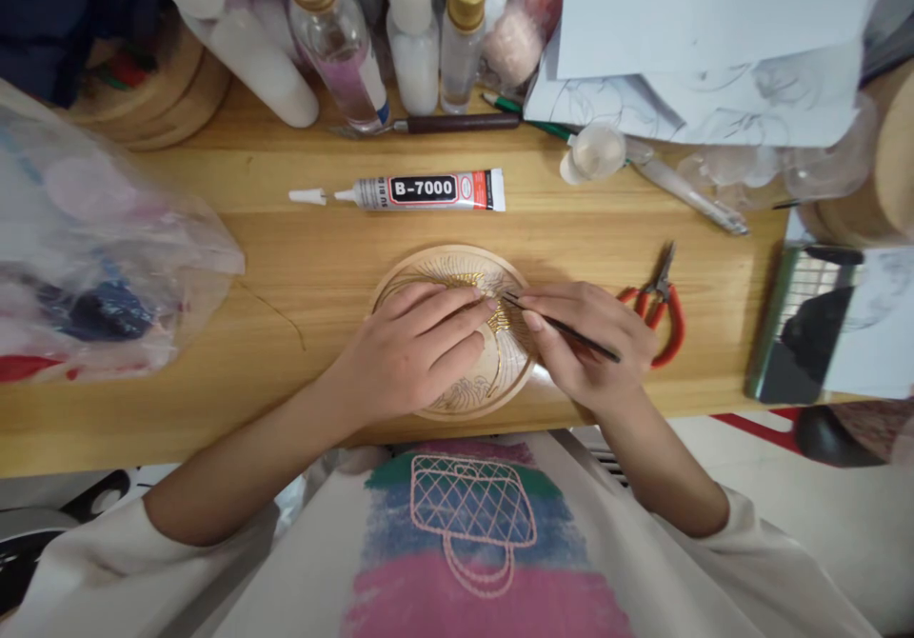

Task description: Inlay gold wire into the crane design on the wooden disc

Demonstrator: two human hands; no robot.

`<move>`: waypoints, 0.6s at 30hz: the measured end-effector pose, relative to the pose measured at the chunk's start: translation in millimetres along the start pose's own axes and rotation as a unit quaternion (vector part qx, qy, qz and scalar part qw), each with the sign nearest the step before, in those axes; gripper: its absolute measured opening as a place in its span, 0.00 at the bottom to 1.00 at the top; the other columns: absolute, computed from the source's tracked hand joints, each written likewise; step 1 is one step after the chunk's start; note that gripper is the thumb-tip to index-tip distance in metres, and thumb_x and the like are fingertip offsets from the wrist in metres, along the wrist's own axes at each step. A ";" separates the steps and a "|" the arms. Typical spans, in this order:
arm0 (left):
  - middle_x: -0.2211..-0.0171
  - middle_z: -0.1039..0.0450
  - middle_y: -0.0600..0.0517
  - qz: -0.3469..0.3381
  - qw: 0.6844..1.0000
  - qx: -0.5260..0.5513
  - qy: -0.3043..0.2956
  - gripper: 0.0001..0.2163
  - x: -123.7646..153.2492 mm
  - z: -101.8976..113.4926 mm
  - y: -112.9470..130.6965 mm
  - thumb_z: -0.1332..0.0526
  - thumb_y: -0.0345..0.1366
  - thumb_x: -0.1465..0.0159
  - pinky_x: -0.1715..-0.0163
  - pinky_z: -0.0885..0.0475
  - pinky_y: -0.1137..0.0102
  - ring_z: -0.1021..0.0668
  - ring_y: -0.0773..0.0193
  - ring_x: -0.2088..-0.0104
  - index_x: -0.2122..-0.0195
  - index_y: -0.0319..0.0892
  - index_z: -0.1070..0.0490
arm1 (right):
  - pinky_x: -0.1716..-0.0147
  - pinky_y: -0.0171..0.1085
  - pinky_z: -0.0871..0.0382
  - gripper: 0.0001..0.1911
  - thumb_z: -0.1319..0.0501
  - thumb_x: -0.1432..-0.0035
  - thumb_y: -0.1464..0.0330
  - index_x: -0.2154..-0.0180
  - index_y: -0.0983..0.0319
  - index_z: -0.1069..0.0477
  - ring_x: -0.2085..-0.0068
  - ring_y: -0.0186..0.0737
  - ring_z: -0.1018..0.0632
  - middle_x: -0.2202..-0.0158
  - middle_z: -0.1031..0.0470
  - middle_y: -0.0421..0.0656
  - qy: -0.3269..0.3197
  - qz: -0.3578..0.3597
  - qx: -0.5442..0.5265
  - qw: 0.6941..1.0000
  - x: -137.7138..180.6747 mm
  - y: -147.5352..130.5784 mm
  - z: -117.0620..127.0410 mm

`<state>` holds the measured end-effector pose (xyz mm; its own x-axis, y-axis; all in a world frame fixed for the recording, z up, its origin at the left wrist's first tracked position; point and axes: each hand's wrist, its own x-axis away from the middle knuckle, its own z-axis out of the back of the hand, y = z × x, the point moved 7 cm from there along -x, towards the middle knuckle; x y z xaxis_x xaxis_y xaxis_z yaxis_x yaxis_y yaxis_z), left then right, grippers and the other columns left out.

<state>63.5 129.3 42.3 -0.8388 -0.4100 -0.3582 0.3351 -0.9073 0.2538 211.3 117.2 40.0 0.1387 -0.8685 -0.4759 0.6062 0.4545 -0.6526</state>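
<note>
A round pale wooden disc (457, 408) lies on the table in front of me, with a fine line drawing and gold wire (504, 316) along parts of it. Across its left side my left hand (421, 348) rests palm down, fingers stretched out and fingertips near the gold wire. Whatever lies beneath the palm is hidden. Slim black tweezers (578, 335) are pinched in my right hand (592, 338), over the disc's right edge. Their tips point left to the gold wire, close to my left fingertips. Whether the tips grip anything is too small to tell.
Beyond the disc lies a B-7000 glue tube (428, 190), its white cap (307, 197) beside the nozzle. Red-handled pliers (661, 305) lie right of my right hand. Bottles (343, 57) and paper sketches (714, 86) line the back. A plastic bag (107, 238) sits left, a phone (806, 324) right.
</note>
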 end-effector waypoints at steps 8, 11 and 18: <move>0.49 0.20 0.50 0.019 1.000 0.017 -0.015 0.10 0.4 -1.4 -1.6 0.48 0.28 0.28 0.50 0.23 0.59 0.19 0.56 0.49 0.60 0.41 0.27 | 0.66 0.38 0.20 0.09 0.36 0.42 0.75 0.59 0.59 0.24 0.65 0.40 0.16 0.65 0.16 0.43 -0.009 0.002 0.003 1.000 -0.4 -0.6 -1.1; 0.50 0.20 0.48 0.015 1.000 0.022 -0.007 0.07 0.5 -0.7 -1.1 0.45 0.27 0.29 0.51 0.23 0.58 0.19 0.54 0.50 0.60 0.39 0.27 | 0.65 0.37 0.20 0.08 0.36 0.42 0.75 0.60 0.60 0.24 0.65 0.39 0.16 0.66 0.16 0.44 -0.013 0.004 0.007 1.000 -0.9 -1.0 -1.4; 0.52 0.20 0.47 0.014 0.999 -0.020 0.034 0.03 1.6 1.6 -2.4 0.41 0.27 0.30 0.53 0.23 0.60 0.19 0.56 0.52 0.61 0.38 0.28 | 0.65 0.38 0.20 0.10 0.35 0.43 0.76 0.59 0.58 0.23 0.65 0.40 0.16 0.65 0.16 0.42 0.011 -0.010 -0.004 1.000 -0.3 -0.4 1.7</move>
<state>60.6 131.0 42.6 -0.7987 -0.4386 -0.4120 0.3752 -0.8982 0.2289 212.3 116.9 41.4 0.1099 -0.8725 -0.4762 0.6029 0.4394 -0.6659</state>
